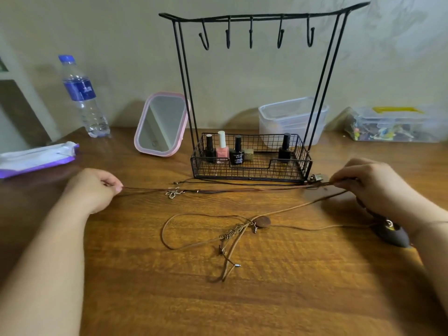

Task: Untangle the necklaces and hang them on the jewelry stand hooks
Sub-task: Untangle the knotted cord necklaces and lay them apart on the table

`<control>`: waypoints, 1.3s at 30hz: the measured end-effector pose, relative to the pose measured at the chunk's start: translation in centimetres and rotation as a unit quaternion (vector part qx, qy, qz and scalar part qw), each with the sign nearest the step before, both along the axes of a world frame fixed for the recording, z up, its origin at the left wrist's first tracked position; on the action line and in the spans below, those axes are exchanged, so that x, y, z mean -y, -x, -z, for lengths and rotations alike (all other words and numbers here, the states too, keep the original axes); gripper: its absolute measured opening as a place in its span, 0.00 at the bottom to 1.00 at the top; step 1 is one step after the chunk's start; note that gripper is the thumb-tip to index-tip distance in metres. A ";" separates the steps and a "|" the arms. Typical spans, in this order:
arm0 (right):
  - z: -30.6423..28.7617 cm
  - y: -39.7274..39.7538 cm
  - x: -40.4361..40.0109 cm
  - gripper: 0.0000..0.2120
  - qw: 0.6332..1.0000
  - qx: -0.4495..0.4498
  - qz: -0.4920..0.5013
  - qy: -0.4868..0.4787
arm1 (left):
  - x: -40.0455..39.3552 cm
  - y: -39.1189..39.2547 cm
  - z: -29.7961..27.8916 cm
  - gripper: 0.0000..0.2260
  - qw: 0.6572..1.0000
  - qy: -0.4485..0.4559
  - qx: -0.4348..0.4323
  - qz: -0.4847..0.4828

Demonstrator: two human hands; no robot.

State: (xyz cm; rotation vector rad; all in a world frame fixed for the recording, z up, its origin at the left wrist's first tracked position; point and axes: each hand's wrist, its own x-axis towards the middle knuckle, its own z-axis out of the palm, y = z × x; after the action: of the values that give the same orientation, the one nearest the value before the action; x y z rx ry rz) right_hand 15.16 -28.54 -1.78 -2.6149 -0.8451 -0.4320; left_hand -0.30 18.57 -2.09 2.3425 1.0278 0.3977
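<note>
A black wire jewelry stand [252, 19] with several bare hooks rises at the back of the wooden table. In front of its basket a dark brown cord necklace [213, 190] with a silver flower pendant [173, 192] is stretched taut between my hands. My left hand [97, 187] pinches its left end. My right hand [371, 183] pinches the right end, beside a small metal pendant [316, 177]. A tan cord necklace [194, 241] with a coiled metal piece and an oval wooden pendant [263, 221] lies loose in the middle. A dark brown pendant [390, 232] rests under my right wrist.
The stand's wire basket [252, 175] holds several nail polish bottles. Behind stand a pink mirror [161, 124], a water bottle [82, 95], a clear plastic tub [291, 120] and a clear box of small items [392, 124]. A wipes pack [36, 157] lies at left.
</note>
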 end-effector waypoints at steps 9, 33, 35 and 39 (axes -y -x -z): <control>0.4 1.1 -1.2 0.12 0.997 -0.046 -0.055 -0.030 | 4.3 0.4 -2.1 0.11 0.976 -0.197 0.024 0.086; -0.9 12.6 -6.4 0.10 0.978 -0.052 -0.188 -0.080 | 16.0 4.0 -3.3 0.05 0.836 0.197 0.048 0.510; -2.1 13.8 -6.3 0.09 0.969 -0.104 -0.191 -0.118 | 14.7 4.3 -3.8 0.05 0.808 0.282 0.043 0.516; -3.1 15.2 -4.3 0.11 0.988 -0.025 -0.150 0.037 | 12.3 4.3 -4.3 0.12 0.869 0.151 0.044 0.469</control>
State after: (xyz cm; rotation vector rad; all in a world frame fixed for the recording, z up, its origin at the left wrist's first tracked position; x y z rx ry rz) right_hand -0.01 -24.23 1.34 -2.4941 -1.2354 -0.2544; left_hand -4.58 6.23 2.24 2.1902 -0.1628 -0.0466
